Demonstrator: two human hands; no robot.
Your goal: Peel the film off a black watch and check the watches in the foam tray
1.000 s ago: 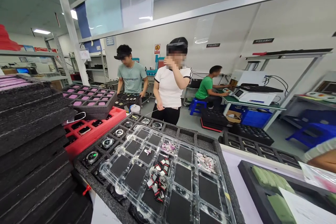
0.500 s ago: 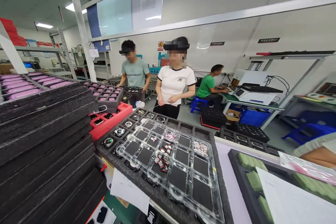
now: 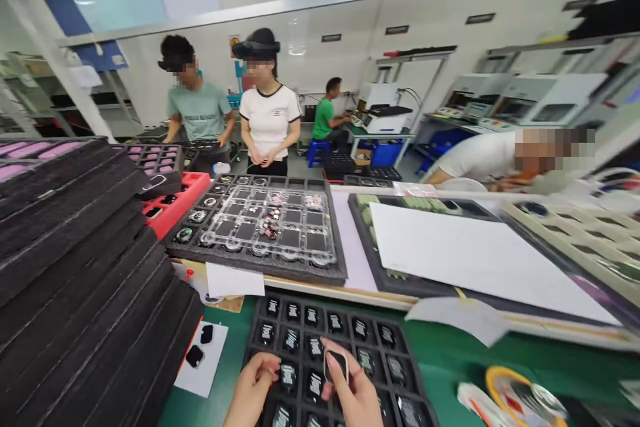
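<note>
Both hands now drop into view: right hand [image 3: 353,390] fingers pinching a small black rounded-square watch case [image 3: 337,365] above the black foam compartment tray [image 3: 300,320], left hand [image 3: 253,390] fingers curled on its near-left cells.

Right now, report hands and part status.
Right hand pinching a small dark watch part above the black foam tray. Left hand resting on the tray's left side. Nothing blocking.
</note>
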